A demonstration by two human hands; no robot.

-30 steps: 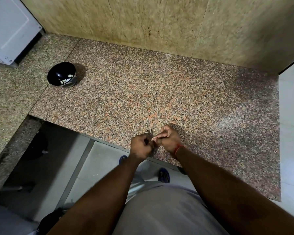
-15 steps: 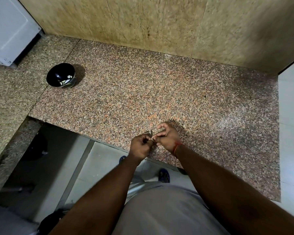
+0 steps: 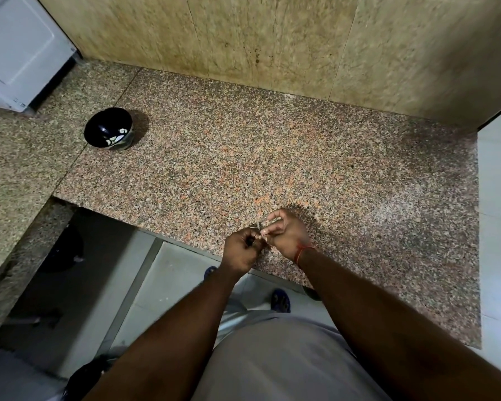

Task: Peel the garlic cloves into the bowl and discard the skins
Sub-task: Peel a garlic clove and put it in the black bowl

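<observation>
Garlic clove (image 3: 260,228): a small pale piece pinched between the two hands, above the near edge of the counter; too small to tell how much skin is on it.
Left hand (image 3: 241,250): fingers curled tight, gripping the clove from the left.
Right hand (image 3: 287,234): fingertips pinching the clove from the right; a red thread (image 3: 301,251) circles the wrist.
Bowl (image 3: 108,129): dark, with pale pieces inside, well apart from the hands at the far left of the counter.
Counter (image 3: 272,169): speckled pinkish granite, meeting a tan stone wall (image 3: 272,39) behind.
Room: white appliance (image 3: 18,47) at top left; pale floor tiles (image 3: 185,285) below the counter edge.
</observation>
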